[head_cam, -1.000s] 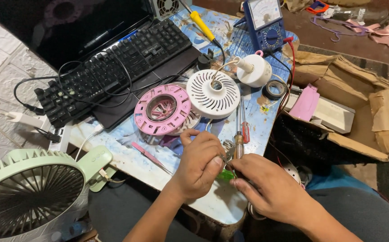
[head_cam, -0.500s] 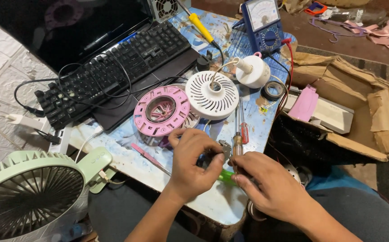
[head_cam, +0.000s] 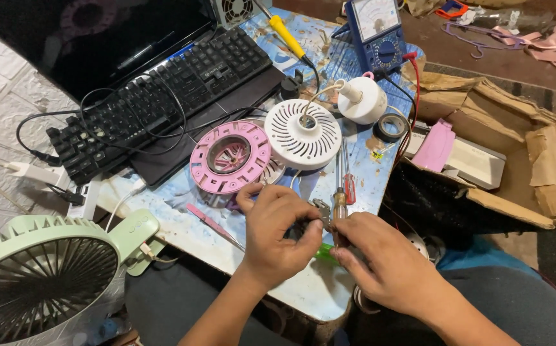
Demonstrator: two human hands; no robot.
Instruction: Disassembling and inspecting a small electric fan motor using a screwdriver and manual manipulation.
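Note:
My left hand (head_cam: 277,236) and my right hand (head_cam: 380,259) meet over the near edge of a small blue table (head_cam: 303,291). Between their fingertips they pinch a small dark metal part (head_cam: 320,210). My right hand also touches the amber handle of a screwdriver (head_cam: 340,206) that lies on the table, its shaft pointing away from me. A green object (head_cam: 327,254) shows just under my hands. Beyond my left hand lie a pink round fan housing (head_cam: 230,157) and a white vented round cover (head_cam: 302,132).
A black keyboard (head_cam: 162,96) and dark laptop screen fill the far left. A blue analogue multimeter (head_cam: 377,32), a yellow-handled soldering iron (head_cam: 289,37), a white round part and a tape roll (head_cam: 390,127) lie behind. A green fan (head_cam: 41,282) stands near left; an open cardboard box (head_cam: 528,160) right.
Both hands have shifted slightly toward me and closer together around the small part. Nothing else on the table has moved.

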